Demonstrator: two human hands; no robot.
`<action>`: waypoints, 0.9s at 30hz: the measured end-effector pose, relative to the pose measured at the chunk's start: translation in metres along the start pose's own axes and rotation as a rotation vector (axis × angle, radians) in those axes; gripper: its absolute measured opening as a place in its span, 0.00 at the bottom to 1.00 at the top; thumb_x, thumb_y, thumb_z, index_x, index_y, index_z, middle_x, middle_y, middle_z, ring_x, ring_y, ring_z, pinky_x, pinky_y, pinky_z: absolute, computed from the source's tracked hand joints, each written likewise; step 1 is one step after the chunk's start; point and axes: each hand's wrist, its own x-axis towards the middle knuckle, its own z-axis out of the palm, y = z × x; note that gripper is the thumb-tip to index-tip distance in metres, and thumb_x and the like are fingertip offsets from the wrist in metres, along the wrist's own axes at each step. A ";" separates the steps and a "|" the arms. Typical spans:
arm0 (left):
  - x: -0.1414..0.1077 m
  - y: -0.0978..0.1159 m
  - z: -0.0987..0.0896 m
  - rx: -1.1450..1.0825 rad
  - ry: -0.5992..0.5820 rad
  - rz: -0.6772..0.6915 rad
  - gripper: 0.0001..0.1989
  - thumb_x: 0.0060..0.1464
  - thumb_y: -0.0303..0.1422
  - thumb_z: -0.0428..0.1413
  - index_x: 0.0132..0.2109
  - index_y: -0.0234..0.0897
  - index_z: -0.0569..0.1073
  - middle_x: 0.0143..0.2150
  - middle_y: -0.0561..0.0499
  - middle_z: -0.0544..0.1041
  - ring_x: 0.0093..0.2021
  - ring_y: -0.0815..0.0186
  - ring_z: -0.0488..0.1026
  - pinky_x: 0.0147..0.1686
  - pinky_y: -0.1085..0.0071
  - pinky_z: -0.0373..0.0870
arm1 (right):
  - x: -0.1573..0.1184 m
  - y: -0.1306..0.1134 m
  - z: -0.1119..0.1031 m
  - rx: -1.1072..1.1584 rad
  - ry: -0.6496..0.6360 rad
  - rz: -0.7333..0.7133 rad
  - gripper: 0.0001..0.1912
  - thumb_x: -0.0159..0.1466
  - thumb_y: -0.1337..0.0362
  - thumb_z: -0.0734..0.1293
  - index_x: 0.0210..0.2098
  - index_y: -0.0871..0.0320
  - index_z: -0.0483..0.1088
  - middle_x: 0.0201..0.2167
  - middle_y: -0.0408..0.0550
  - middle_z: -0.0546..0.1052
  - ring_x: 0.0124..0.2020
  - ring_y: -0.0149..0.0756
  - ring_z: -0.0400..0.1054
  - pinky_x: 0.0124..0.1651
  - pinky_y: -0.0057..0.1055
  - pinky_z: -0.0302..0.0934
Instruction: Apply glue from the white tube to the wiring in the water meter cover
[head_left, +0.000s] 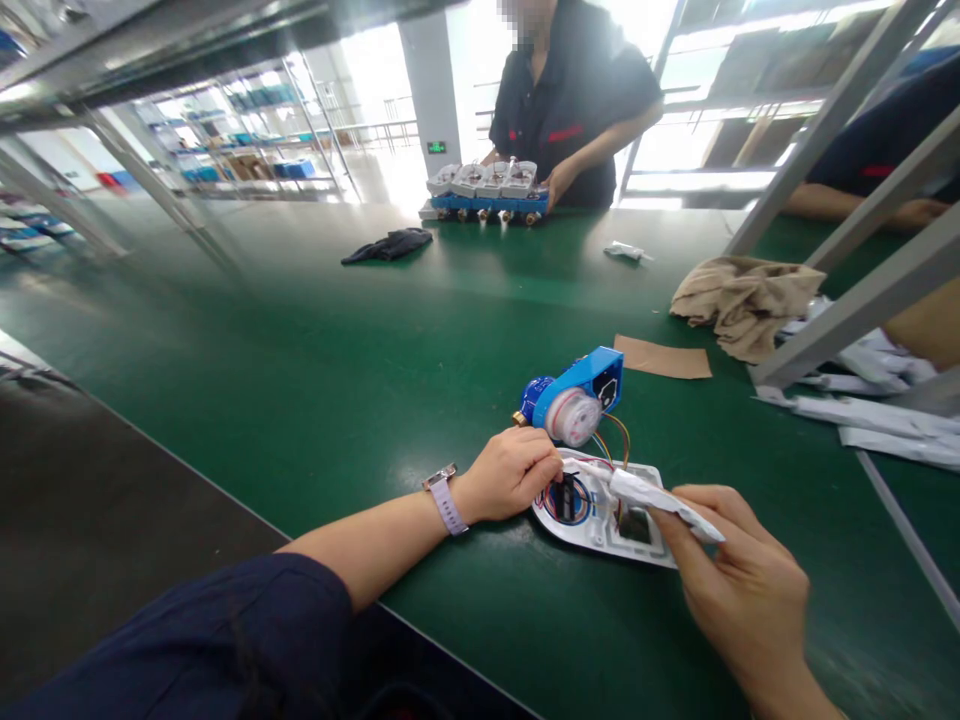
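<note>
- You get a bright view, lit strongly from the back, where the upper middle burns out to white.
- Haze washes over the co-worker (577, 100) against that glare.
- Your tabletop (300, 340) carries a pale, soft sheen across its far half.
- Your sleeve (225, 630), lower left, sits in deep shade.
- The background shelves (247, 140), upper left, look soft and smeared.
- Toward the side edges, your view stretches and slants.
- A pixelated patch (529, 22) masks a spot at top centre.

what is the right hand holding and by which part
A crumpled white tube, held toward its flattened rear end by the right hand.
</note>
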 end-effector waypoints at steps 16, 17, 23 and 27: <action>0.000 0.000 0.001 -0.140 0.035 -0.066 0.20 0.66 0.35 0.41 0.28 0.36 0.69 0.28 0.49 0.72 0.31 0.67 0.68 0.37 0.70 0.65 | 0.000 -0.005 0.001 0.073 0.014 0.125 0.05 0.62 0.62 0.67 0.32 0.54 0.75 0.29 0.43 0.73 0.28 0.32 0.67 0.32 0.30 0.61; 0.000 0.000 0.002 -0.138 0.032 -0.071 0.21 0.66 0.35 0.40 0.28 0.36 0.69 0.28 0.49 0.72 0.31 0.67 0.68 0.37 0.70 0.65 | 0.000 -0.005 0.001 0.078 0.014 0.127 0.05 0.62 0.62 0.67 0.32 0.54 0.75 0.29 0.43 0.73 0.29 0.32 0.67 0.32 0.30 0.61; 0.000 -0.002 0.002 -0.126 0.023 -0.061 0.20 0.66 0.35 0.41 0.27 0.36 0.68 0.28 0.50 0.72 0.31 0.67 0.68 0.38 0.70 0.65 | 0.000 -0.006 0.003 0.105 0.007 0.157 0.05 0.63 0.62 0.67 0.31 0.54 0.74 0.30 0.42 0.73 0.29 0.32 0.66 0.33 0.29 0.60; 0.000 -0.004 0.002 -0.119 0.023 -0.043 0.20 0.65 0.35 0.42 0.26 0.36 0.68 0.27 0.50 0.71 0.31 0.67 0.68 0.37 0.71 0.64 | 0.001 -0.007 0.003 0.111 0.014 0.169 0.06 0.63 0.62 0.67 0.30 0.55 0.73 0.29 0.43 0.73 0.29 0.32 0.67 0.32 0.29 0.61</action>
